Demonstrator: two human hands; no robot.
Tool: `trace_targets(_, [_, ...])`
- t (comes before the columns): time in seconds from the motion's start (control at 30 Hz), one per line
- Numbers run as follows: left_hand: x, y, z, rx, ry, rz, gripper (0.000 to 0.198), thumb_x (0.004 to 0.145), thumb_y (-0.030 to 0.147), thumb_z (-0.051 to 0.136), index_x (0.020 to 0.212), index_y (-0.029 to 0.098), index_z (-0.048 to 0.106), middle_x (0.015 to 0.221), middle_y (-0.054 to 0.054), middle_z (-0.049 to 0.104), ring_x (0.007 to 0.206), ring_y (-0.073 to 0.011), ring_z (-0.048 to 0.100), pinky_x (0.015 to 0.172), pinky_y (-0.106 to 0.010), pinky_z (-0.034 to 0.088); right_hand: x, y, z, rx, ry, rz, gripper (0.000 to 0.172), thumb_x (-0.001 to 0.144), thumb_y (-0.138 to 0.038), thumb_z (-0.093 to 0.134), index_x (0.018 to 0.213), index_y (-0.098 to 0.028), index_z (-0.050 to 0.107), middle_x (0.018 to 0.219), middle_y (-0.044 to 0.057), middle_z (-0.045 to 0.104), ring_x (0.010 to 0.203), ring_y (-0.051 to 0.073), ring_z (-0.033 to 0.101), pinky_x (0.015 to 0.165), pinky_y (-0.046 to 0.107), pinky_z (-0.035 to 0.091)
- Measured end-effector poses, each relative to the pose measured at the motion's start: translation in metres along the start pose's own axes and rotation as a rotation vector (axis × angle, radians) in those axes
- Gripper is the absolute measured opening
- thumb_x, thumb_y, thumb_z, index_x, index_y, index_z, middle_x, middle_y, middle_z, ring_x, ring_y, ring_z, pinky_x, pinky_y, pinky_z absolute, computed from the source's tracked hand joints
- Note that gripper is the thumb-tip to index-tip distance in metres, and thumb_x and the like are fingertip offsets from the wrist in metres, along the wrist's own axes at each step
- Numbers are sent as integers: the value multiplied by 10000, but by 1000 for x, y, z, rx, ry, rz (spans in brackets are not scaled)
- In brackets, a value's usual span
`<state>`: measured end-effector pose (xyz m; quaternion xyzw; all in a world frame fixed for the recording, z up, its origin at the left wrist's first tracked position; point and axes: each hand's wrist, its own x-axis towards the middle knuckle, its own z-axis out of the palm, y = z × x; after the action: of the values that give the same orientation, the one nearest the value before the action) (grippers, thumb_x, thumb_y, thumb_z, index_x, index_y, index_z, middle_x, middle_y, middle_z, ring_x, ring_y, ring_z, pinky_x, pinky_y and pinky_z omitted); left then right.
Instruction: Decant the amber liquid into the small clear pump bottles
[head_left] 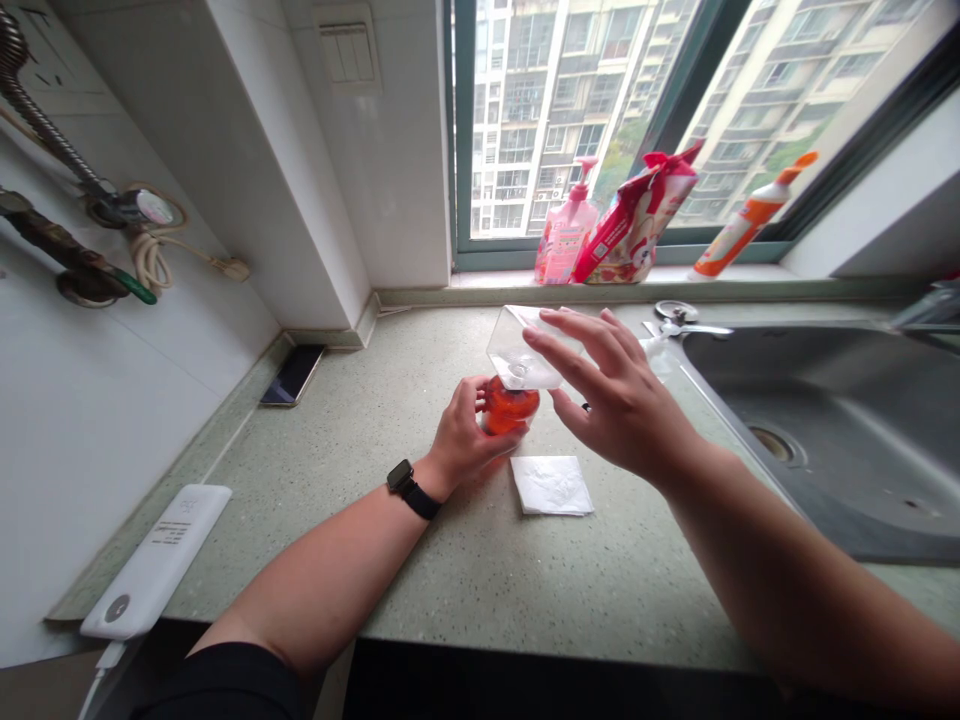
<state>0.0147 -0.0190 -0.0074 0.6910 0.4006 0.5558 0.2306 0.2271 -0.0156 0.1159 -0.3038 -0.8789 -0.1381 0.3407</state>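
Observation:
My left hand (480, 430) is wrapped round a see-through orange-red container (511, 406) on the counter. Over its top sits a clear, six-sided plastic piece (517, 345), whose exact kind I cannot make out. My right hand (611, 385) is open, fingers stretched out over the right side of the clear piece. Whether those fingertips touch it, I cannot tell. A folded white paper tissue (553, 486) lies on the counter just in front of the container. Behind my right hand, a clear plastic item (660, 355) is partly hidden.
A steel sink (847, 430) is set into the counter (435, 590) at the right, a drain strainer (675, 311) by its corner. Along the windowsill stand a pink pump bottle (566, 235), a red bag (637, 225) and an orange-white bottle (742, 230). A phone (292, 375) and white power bank (157, 560) lie left.

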Motion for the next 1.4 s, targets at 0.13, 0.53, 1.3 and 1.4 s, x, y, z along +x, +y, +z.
trace_targets(0.13, [0,0,0,13,-4,1,689,812,456,921,1328,232,523,1290,-132,647,1120,-285,718,959,-529,662,0,1,0,-2,1,0,976,920,-10,599,1716,-435,227,1597,104,564,1471,351,565,1257,652,403])
trace_targets(0.53, [-1,-1,-1,25,-9,-14,702,806,450,927,1341,237,526,1294,-130,647,1114,-280,718,967,-525,660,-1,3,3,3,-12,18,966,907,-26,600,1711,-425,246,1605,99,560,1476,358,556,1266,652,386])
trace_targets(1.3, [-1,-5,0,40,-7,-34,717,831,575,885,1346,234,522,1299,-135,643,1090,-272,725,958,-517,657,-3,14,11,96,-31,160,970,899,-189,683,1728,-303,191,1513,174,590,1345,421,610,1137,694,502])
trace_targets(1.4, [0,-5,0,40,-8,-29,718,830,582,884,1349,240,525,1304,-137,643,1097,-276,726,959,-522,659,-2,14,11,112,-19,146,933,883,-167,681,1708,-290,262,1483,177,600,1327,410,620,1087,639,558])
